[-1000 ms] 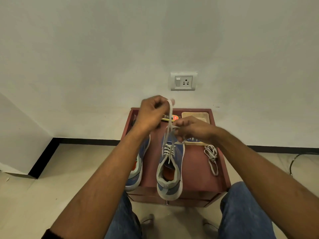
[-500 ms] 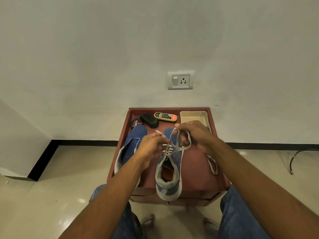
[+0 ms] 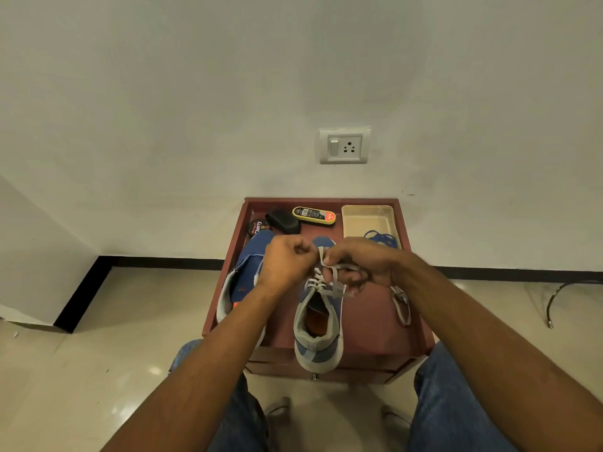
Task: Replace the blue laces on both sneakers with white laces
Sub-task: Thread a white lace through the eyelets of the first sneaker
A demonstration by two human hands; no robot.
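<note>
White lace [image 3: 336,278] over the sneaker [image 3: 318,321] is pinched between left hand [image 3: 287,262] and right hand [image 3: 362,265] fingers.

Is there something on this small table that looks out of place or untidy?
Mostly no. Two things are slightly untidy: the right sneaker sticks out with its heel over the front edge of the table, and the blue laces hang over the rim of the beige tray instead of lying inside.

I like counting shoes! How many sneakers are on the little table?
2. One sneaker sits in the middle, under both hands; the other sneaker lies left of it, partly hidden by the left arm.
</note>
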